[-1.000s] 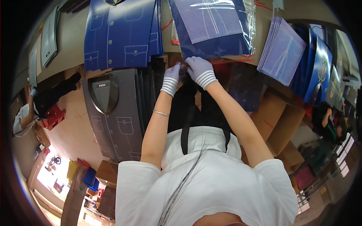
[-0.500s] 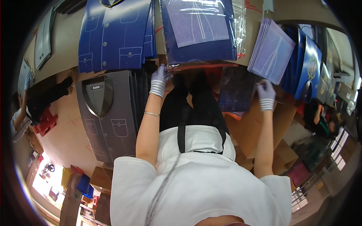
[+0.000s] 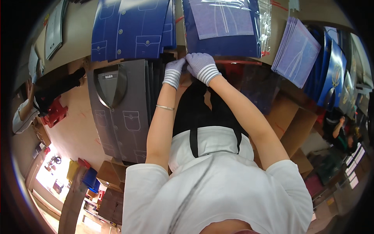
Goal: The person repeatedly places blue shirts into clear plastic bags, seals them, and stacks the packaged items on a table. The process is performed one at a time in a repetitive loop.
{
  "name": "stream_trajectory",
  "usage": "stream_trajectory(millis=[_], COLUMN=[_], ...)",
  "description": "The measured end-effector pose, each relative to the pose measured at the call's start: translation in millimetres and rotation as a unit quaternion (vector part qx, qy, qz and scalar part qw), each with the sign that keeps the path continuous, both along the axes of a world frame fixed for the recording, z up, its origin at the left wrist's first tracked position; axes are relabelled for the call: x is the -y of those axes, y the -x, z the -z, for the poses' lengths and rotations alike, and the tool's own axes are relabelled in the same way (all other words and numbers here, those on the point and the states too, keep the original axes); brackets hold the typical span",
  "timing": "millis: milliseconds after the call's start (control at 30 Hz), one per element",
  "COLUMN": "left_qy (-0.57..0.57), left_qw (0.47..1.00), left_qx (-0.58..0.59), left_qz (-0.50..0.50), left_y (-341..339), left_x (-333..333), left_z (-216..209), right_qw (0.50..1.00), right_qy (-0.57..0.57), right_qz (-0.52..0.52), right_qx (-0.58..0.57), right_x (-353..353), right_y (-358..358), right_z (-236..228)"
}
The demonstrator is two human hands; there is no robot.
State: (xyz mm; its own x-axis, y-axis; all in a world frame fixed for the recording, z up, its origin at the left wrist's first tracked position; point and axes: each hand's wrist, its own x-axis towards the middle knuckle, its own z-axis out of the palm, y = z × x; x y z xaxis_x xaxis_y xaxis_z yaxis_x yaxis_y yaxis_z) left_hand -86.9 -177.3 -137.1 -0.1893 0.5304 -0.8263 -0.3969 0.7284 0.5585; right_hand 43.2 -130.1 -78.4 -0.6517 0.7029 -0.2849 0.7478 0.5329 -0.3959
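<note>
A clear plastic bag (image 3: 266,27) lies on the table in front of me. In it are a dark blue shirt-printed paper bag or folder (image 3: 222,46) and a purple sheet (image 3: 223,23) printed with pale lines. A red strip (image 3: 237,62) runs along the plastic bag's near edge. My left hand (image 3: 173,71), in a grey-lilac glove with a striped cuff, is closed at that edge's left corner. My gloved right hand (image 3: 202,66) is closed right beside it, fingertips almost meeting the left ones. Both seem to pinch the plastic; the fingertips are partly hidden.
Blue shirt-printed paper bags (image 3: 128,33) are stacked at left on the table (image 3: 74,43). Below stand grey ones (image 3: 117,117). Purple sheets (image 3: 298,52) lie fanned at right, beside upright blue bags (image 3: 333,74). Cardboard boxes (image 3: 286,119) stand at lower right. Another person (image 3: 29,105) works at far left.
My right hand has moved left from beside the purple sheets to the plastic bag's left corner, next to my left hand. The whole view has shifted slightly.
</note>
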Motion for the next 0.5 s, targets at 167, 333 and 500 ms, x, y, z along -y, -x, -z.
stream_trajectory(millis=[167, 333, 500], left_qy=[0.001, -0.006, -0.019], left_qw=[0.999, 0.994, 0.989], left_qx=[0.041, 0.097, 0.115], left_qz=[-0.033, 0.056, 0.09], left_y=[-9.8, -22.2, -67.0], left_x=[-5.5, -0.1, 4.1], left_z=[-17.0, -25.5, -10.5], right_qw=[0.995, 0.982, 0.993], right_qy=[-0.026, 0.006, 0.033], right_qz=[0.042, 0.158, 0.107], right_qx=[-0.091, -0.101, -0.048], right_x=[12.2, 24.6, 30.2], right_y=[-25.6, -104.2, -75.3], right_z=[-0.6, -21.1, -19.6])
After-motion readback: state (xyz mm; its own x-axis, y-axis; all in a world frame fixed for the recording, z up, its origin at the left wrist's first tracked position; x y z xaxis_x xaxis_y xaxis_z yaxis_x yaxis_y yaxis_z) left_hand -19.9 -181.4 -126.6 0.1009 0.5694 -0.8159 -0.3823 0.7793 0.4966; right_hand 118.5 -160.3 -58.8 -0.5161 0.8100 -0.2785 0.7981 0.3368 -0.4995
